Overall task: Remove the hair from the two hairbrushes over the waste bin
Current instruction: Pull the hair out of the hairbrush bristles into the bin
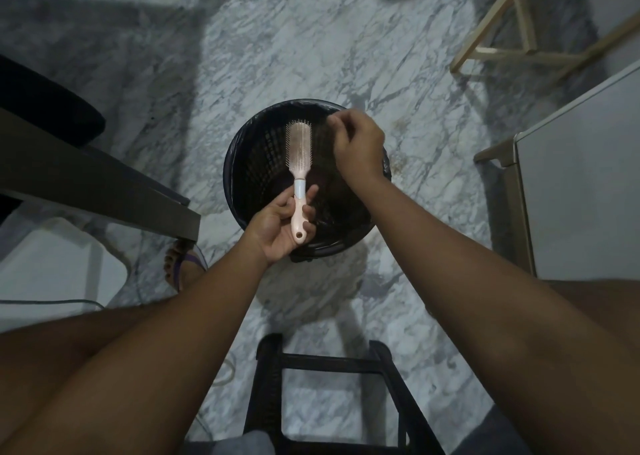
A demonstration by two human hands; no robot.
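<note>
A pale pink hairbrush [299,149] points away from me above the black waste bin [239,163], bristles up, with some hair still in them. My left hand [282,224] grips its handle over the bin's near rim. My right hand [358,144] hovers over the bin's right side, just right of the brush head, fingers pinched together; a thin wisp of dark hair seems to hang from them, hard to make out against the dark bin. A second hairbrush is not in view.
The bin stands on a marble floor [311,46]. A dark table edge [104,184] juts in at left, a white cabinet [581,184] stands at right, a black stool [332,395] sits between my legs, and a wooden frame [519,39] is at the far right.
</note>
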